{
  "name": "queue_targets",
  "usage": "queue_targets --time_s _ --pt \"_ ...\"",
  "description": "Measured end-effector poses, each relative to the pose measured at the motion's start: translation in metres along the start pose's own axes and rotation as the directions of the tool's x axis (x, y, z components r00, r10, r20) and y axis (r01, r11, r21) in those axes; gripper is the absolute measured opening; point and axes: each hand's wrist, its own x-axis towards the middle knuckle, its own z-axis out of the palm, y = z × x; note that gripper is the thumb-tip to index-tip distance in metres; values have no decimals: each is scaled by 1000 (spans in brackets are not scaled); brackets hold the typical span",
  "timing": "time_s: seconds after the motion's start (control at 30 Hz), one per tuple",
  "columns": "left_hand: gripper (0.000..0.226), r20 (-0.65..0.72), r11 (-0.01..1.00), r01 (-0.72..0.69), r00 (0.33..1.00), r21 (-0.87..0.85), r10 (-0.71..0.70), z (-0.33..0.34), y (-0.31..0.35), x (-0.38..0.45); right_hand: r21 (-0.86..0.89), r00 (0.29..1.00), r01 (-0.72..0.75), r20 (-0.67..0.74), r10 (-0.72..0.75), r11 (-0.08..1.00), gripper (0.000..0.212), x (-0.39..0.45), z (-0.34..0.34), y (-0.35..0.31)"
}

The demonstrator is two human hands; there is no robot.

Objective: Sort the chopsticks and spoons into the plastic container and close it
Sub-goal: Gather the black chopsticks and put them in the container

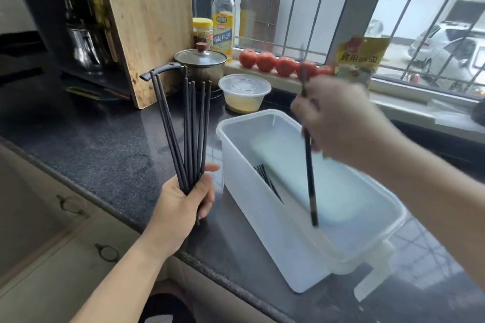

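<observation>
Left hand (181, 202) over dark stone counter (105, 144).

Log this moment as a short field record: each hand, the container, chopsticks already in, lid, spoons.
left hand: grips a bundle of dark chopsticks, tips up, beside the container
right hand: pinches a single chopstick, lower end inside the container
plastic container: open, on the dark countertop
chopsticks already in: a few, leaning at the near wall
lid: not seen
spoons: none visible
</observation>
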Motion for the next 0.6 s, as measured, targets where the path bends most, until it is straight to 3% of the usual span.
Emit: queue_targets --time_s 0.1,0.2,0.33,0.47,0.6 --pt "22 13 1000 3 1000 0 -3 2 0 1 -264 903 -46 402 153 963 29 -9 28 4" --pt "27 31 1000 6 1000 5 -6 4 0 0 -346 795 8 572 204 938 22 -12 38 9" --pt "27 76 1000 -4 997 8 4 2 0 -1 -160 849 -70 509 143 985 20 -5 28 13" --pt "35 144 999 -9 989 -35 14 -2 -1 -1 68 923 -36 384 7 997 18 -5 19 3" --pt "42 231 998 -53 972 34 44 -1 1 -5 251 875 45 457 -159 967 15 -18 26 -16"
